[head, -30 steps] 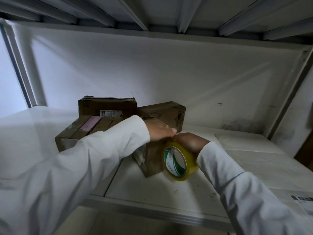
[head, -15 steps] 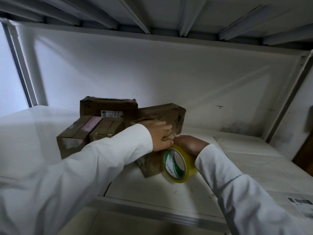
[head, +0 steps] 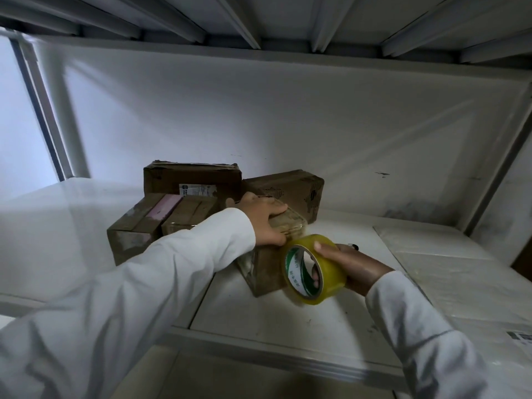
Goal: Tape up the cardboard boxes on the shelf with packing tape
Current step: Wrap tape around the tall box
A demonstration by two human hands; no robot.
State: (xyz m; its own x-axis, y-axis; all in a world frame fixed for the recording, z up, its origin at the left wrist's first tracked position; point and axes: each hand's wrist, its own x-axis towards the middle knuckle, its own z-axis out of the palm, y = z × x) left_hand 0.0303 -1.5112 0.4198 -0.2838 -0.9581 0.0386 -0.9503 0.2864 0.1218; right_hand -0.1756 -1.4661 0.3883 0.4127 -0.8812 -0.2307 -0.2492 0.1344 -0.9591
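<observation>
Right hand [head: 349, 264] up front, gripping the yellow tape roll [head: 313, 269] — thumb on its rim, fingers through the core, roll on edge just above the white shelf [head: 273, 321]. Left hand [head: 263, 223] lies flat with fingers spread over the front cardboard box [head: 264, 272], pressing its taped top. Behind — 4 more boxes [head: 193, 181] clustered near the back wall.
</observation>
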